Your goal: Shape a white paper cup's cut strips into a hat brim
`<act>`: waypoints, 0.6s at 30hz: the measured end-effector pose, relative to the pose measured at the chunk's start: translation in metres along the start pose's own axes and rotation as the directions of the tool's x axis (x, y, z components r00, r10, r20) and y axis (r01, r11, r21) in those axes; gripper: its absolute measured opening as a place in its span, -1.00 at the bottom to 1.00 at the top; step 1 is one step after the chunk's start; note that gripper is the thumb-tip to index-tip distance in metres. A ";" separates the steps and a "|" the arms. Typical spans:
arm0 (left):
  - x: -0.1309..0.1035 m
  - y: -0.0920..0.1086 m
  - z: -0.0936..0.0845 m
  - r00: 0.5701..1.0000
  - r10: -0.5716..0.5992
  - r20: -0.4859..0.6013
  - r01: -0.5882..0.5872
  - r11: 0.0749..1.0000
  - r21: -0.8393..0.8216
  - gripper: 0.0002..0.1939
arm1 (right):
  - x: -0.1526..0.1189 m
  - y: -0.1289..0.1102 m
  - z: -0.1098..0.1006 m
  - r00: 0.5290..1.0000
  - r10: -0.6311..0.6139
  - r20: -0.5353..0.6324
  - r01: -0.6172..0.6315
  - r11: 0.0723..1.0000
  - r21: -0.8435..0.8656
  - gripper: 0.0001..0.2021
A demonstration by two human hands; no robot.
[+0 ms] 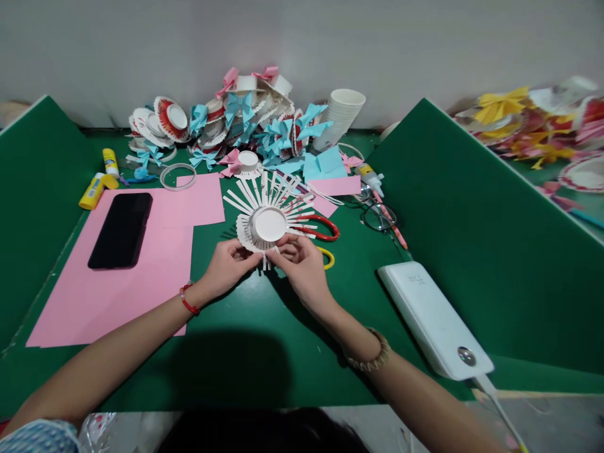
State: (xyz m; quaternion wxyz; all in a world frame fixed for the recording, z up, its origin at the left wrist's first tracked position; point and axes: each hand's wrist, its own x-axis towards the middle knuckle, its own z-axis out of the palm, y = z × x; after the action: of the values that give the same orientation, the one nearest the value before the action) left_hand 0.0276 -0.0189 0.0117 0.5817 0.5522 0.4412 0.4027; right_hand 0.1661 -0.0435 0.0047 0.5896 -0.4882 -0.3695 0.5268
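Both hands pinch a fringed white paper cup above the green worktop.

From where I stand, the left hand grips the cup's near-left edge between thumb and fingers, and the right hand grips its near edge, thumbs almost meeting; the strips fan out straight beyond the cup's round base, while those at its left form a scalloped rim. Just right of the cup a red loop handle shows; left of it, a black phone lies on pink paper; behind it stand stacked cups; and to its near right lies a white power bank.
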 end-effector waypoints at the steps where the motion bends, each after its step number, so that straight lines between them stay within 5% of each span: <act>1: 0.000 0.000 0.000 1.000 0.008 -0.004 -0.008 1.000 -0.012 -0.80 | 0.000 0.001 0.000 1.000 -0.010 0.007 0.010 1.000 -0.010 -0.73; 18: 0.003 -0.002 0.003 0.999 0.030 -0.037 -0.033 0.996 -0.083 -0.81 | -0.003 0.000 -0.001 0.988 -0.140 0.061 0.147 0.978 -0.149 -0.84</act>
State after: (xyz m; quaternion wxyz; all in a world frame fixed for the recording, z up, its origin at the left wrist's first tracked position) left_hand 0.0315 -0.0171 0.0095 0.5897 0.5270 0.4257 0.4397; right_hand 0.1663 -0.0464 0.0048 0.5776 -0.4907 -0.4576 0.4650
